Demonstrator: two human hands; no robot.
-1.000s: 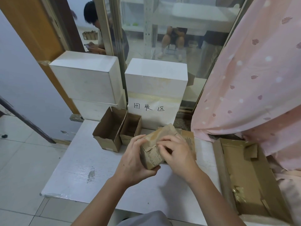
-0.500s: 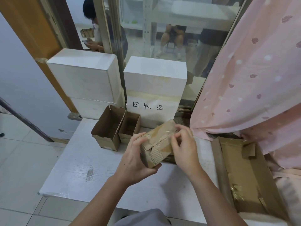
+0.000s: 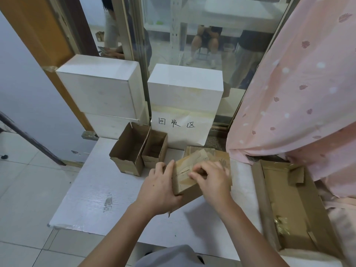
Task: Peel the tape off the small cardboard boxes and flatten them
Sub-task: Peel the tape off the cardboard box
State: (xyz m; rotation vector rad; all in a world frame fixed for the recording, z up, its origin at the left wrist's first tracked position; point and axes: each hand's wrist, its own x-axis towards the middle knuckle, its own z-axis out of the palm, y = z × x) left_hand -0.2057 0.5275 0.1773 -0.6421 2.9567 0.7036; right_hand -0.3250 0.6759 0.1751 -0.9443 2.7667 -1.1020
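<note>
Since half a second ago the right hand (image 3: 212, 182) has come back from the far end of the taped cardboard box (image 3: 189, 175) onto its top face, fingers curled and pinching at the torn tape seam; whether a strip is caught between them cannot be told. The left hand (image 3: 159, 191) grips the box's near left end, thumb underneath, holding it just above the white tabletop (image 3: 92, 199).

Two open cardboard boxes (image 3: 138, 149) stand side by side at the table's back, touching each other, both showing bare insides. A flattened cardboard piece (image 3: 219, 156) lies behind the held box. To the right a large open carton (image 3: 294, 207) holds scraps of cardboard and crumpled tape. White boxes (image 3: 185, 89) stack against the window; a pink curtain (image 3: 300, 93) hangs over the right rear corner. The table's near edge and left half lie bare.
</note>
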